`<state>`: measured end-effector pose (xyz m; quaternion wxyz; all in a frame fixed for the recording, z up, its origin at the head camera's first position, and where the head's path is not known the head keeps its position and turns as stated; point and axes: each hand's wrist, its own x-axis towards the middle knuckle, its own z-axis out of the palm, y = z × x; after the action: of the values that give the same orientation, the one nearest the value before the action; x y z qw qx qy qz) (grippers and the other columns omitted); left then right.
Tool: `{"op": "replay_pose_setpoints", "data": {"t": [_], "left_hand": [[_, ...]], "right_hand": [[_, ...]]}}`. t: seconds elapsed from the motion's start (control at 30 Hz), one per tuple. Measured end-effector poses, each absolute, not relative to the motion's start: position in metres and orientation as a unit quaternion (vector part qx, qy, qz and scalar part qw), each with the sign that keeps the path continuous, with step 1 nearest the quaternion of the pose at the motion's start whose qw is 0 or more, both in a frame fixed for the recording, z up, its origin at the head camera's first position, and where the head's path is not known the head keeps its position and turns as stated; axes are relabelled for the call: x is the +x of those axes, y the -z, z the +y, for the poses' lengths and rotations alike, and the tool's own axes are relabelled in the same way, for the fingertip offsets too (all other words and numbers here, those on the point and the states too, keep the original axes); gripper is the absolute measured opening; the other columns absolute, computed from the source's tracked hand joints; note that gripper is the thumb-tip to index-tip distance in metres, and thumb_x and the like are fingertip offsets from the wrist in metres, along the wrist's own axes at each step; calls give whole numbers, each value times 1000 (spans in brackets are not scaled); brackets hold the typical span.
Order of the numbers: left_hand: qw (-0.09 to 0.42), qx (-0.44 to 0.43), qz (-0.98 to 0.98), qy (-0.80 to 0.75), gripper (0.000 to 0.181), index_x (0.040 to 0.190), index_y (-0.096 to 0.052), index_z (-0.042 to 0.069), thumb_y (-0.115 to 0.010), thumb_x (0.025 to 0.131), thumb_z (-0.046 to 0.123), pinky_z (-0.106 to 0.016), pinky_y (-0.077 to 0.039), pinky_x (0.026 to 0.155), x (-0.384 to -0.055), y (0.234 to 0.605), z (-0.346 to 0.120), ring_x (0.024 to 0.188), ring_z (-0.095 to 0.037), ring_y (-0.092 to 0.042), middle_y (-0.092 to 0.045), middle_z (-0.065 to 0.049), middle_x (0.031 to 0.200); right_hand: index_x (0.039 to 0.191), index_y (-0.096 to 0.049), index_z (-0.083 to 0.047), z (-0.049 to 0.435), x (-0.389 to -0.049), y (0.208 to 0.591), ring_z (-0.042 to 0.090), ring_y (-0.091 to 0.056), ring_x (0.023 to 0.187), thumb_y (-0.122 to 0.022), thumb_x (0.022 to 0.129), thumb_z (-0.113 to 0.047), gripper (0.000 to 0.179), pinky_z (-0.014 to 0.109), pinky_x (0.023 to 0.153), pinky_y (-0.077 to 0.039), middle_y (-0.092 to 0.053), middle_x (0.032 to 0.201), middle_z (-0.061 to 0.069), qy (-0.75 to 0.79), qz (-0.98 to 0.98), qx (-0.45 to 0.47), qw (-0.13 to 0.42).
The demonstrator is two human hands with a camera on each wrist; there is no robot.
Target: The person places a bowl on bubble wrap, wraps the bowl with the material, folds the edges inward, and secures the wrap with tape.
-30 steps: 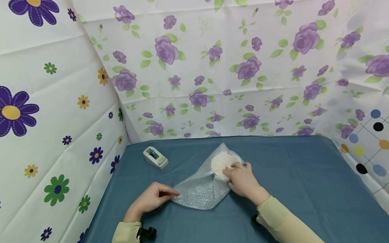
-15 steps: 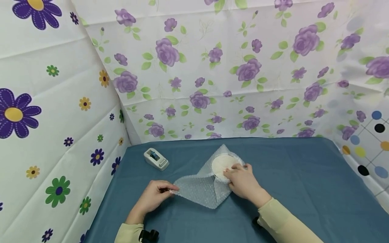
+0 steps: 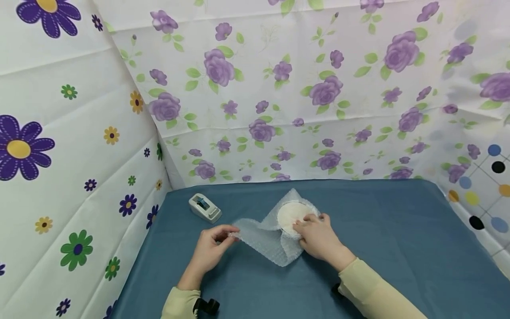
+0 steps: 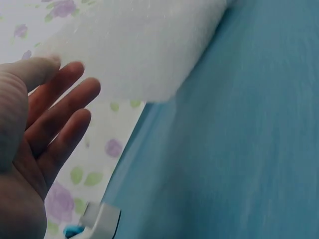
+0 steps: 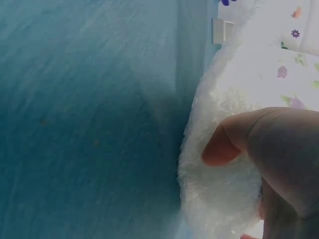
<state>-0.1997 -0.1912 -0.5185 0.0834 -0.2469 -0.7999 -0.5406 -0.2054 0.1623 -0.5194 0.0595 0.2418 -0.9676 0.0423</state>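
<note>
A round, cream-coloured flat disc (image 3: 290,214) lies on a sheet of clear bubble wrap (image 3: 260,239) in the middle of the table. Its right part is covered by my right hand (image 3: 322,241), whose bent fingers hold it down, with the thumb (image 5: 222,148) against the wrap near its edge. To the left, my left hand (image 3: 210,249) pinches a corner of the wrap between thumb and fingers and lifts it off the table. In the left wrist view, the raised wrap (image 4: 134,55) hangs beyond the fingertips; the other fingers (image 4: 62,112) are loosely bent.
A white tape dispenser (image 3: 205,208) with a blue reel stands at the back left, beyond my left hand. Blue-grey cloth (image 3: 398,230) covers the table. Flower-patterned sheets (image 3: 255,88) form walls at the back and sides.
My left hand has moved up and slightly right, raising the wrap's left corner from the table. The wrap's lower edge has drawn up with it. My right hand stays on the disc.
</note>
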Motion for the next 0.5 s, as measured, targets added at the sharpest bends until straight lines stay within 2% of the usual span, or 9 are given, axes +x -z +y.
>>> {"op": "replay_pose_setpoints", "data": {"t": [0.17,0.4,0.5], "left_hand": [[116,-244,-782,561,18,111,-76,13,-74,100,-1,-32,-61,78,-208,516,-164,88,-13,-74,-81,-3,102],[133,-257,-747,599,13,109,-69,6,-73,100,-2,-31,-60,80,-219,516,-128,90,-12,-72,-80,-13,95],[130,-251,-743,606,12,108,-69,6,-72,100,-1,-31,-60,82,-222,517,-118,91,-13,-72,-80,-12,94]], "right_hand": [[135,-75,-21,165,-209,523,30,-56,132,-73,100,-16,36,69,101,-36,-70,142,5,-41,-966,247,58],[128,-73,-20,165,-207,519,31,-56,132,-71,100,-15,29,70,103,-36,-76,125,1,-61,-968,236,50],[125,-72,-20,163,-206,517,31,-56,132,-70,100,-15,26,69,103,-36,-77,119,0,-63,-969,233,43]]}}
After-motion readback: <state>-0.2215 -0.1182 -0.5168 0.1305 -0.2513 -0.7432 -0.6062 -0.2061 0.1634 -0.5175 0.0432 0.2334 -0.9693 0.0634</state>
